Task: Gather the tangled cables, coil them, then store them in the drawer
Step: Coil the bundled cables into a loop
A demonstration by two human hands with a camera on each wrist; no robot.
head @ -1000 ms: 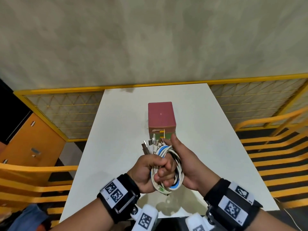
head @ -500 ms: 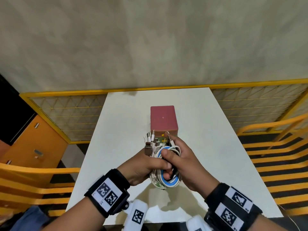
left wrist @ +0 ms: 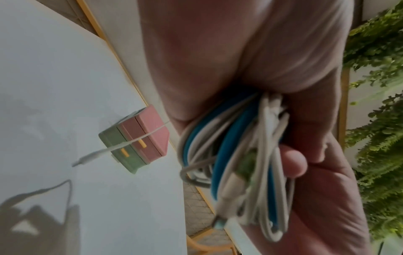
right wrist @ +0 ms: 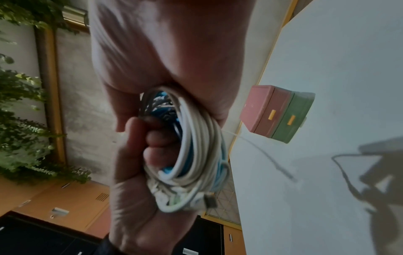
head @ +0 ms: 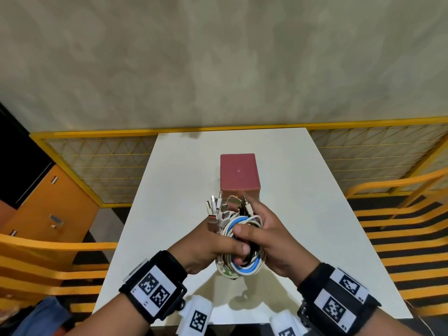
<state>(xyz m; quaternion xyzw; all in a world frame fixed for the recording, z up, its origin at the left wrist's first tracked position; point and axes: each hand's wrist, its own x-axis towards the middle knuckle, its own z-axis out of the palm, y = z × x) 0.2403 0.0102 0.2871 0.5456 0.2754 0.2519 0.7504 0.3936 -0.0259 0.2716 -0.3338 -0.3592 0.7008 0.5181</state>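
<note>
- Cables (head: 238, 246), from the head view: I hold the white and blue coil above the near part of the white table (head: 303, 214), both hands clasped on it so the loops cannot spring apart. My left hand (head: 208, 248) has its fingers curled round the left side; my right hand (head: 271, 241) is closed round the right, thumb across the loops. The plug ends fan up toward the small drawer box (head: 239, 173), which stands just beyond.
- Left wrist view: my fingers (left wrist: 293, 163) curl through the coil's middle to pin the strands; one loose white end (left wrist: 98, 153) sticks out.
- Right wrist view: the coil (right wrist: 196, 155) is gripped tight; both drawers (right wrist: 281, 117) look closed, so I judge one must be opened first.
</note>
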